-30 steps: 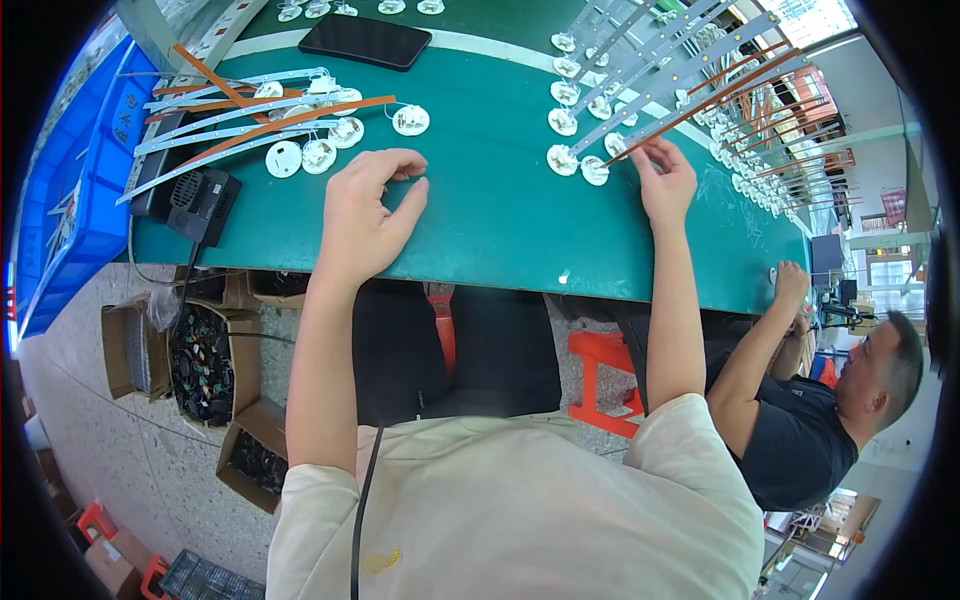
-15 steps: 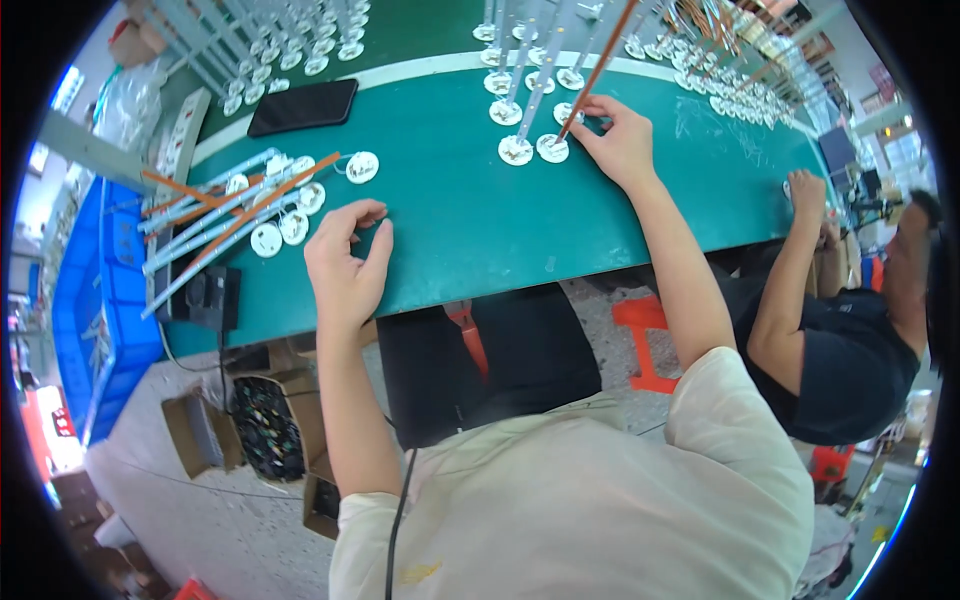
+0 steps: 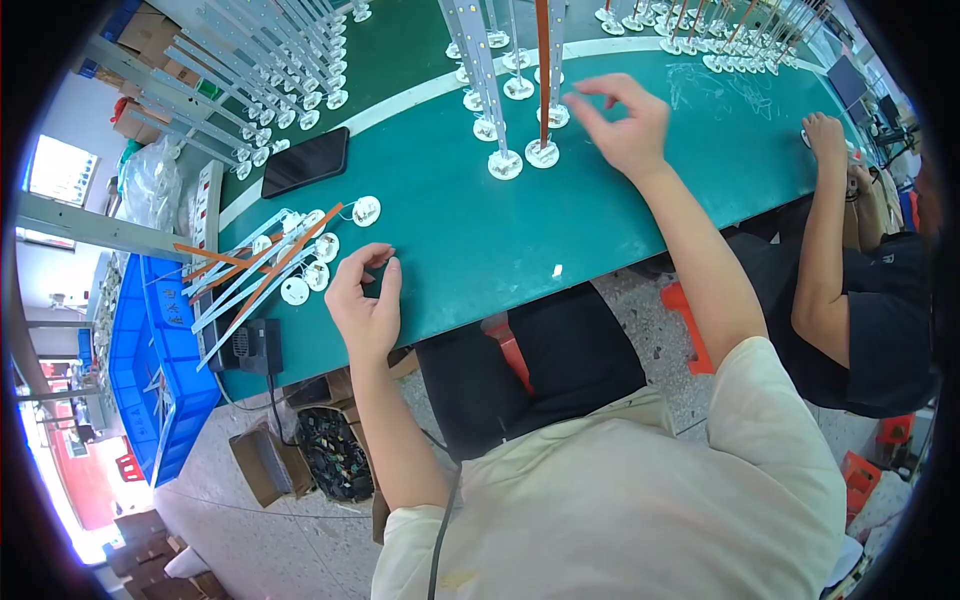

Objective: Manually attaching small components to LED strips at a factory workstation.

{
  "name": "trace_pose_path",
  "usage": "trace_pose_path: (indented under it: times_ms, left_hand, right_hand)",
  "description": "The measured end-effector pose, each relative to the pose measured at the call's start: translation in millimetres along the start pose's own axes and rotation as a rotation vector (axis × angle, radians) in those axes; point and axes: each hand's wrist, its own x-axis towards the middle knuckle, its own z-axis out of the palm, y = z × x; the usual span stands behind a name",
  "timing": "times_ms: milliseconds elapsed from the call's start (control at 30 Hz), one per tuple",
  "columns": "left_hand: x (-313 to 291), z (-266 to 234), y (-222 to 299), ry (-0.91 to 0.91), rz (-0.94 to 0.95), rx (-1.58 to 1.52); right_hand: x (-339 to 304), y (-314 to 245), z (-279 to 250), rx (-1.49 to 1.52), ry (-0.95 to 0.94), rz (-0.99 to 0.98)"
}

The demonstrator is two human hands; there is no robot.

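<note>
I see a pile of light strips (image 3: pixel 272 282) lying nearer me than the black phone (image 3: pixel 306 163); they look left to do. Also nearer than the phone, my left hand (image 3: pixel 365 312) is half curled and empty. Right of the phone, a brown strip (image 3: pixel 543 80) stands up and looks done. Farther right, my right hand (image 3: pixel 632 125) is loose and empty. Left of the phone sits a blue bin (image 3: pixel 192 385); nothing seems to block me.

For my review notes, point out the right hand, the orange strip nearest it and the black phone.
Right hand (image 3: pixel 634 127): head view, on the back of the hand.
Orange strip (image 3: pixel 543 75): head view, midway along its visible length.
Black phone (image 3: pixel 306 162): head view, middle of its dark face.
</note>
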Motion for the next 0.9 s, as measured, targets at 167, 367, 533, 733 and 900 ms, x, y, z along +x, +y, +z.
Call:
trace_pose_path:
  times_ms: [167, 367, 533, 733, 900]
  left_hand:
    - [3.1, 1.9, 3.5, -0.013, 0.042, 0.044]
    - [1.9, -1.7, 7.9, -0.030, 0.047, 0.050]
    - [2.6, -0.9, -3.0, 0.010, 0.132, -0.047]
    - [3.9, -3.6, 6.1, 0.009, 0.087, 0.012]
    - [4.4, -4.2, 1.2, -0.007, 0.106, -0.014]
  right_hand:
    - [-8.3, -49.9, -25.6, 0.074, 0.126, -0.353]
    - [-23.3, -139.8, 44.3, 0.558, -0.320, -0.638]
    - [-18.9, -149.4, 116.3, 0.488, -0.351, -0.527]
    - [-12.9, -143.3, 169.4, 0.295, -0.486, -0.298]
    - [-5.4, -160.5, 197.0, 0.117, -0.729, -0.284]
